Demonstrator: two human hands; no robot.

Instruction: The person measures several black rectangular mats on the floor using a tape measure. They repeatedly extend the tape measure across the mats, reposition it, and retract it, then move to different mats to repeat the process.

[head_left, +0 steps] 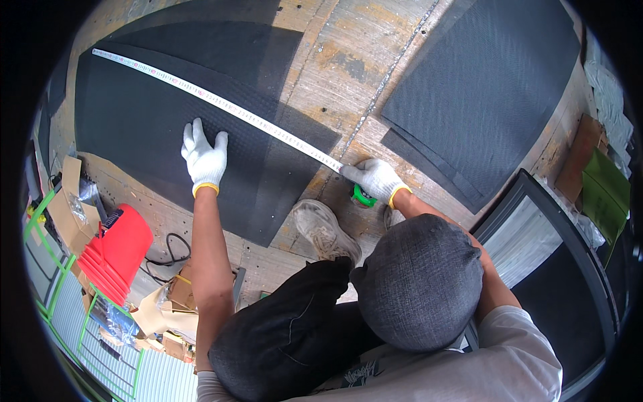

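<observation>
On the worn wooden plank floor (348,60) a large black textured rubber mat (147,120) lies flat, and a white measuring tape (221,102) runs slantwise across it from the far left corner down toward the near right edge. The left hand (203,155), in a white knit glove with a yellow cuff, presses palm-down on the mat just below the tape, fingers spread and flat, gripping nothing. The right hand (375,177), gloved the same way, sits off the mat's right corner on the bare planks; its grip is closed on the green tape case (364,195), which peeks out beneath the palm where the tape ends. A scuffed grey shoe (325,231) stands on the floor just beside the mat's near edge, between the two arms, with a black-trousered knee (288,335) below it. A grey knitted cap (418,281) fills the lower middle of the view.

A second black rubber mat (489,87) lies well apart at the upper right, stacked on another. At the left stand nested red plastic buckets (114,251), with torn brown cardboard pieces (171,311) and a black cable (171,251) near them. A dark-framed glass panel (556,248) lies at the right.
</observation>
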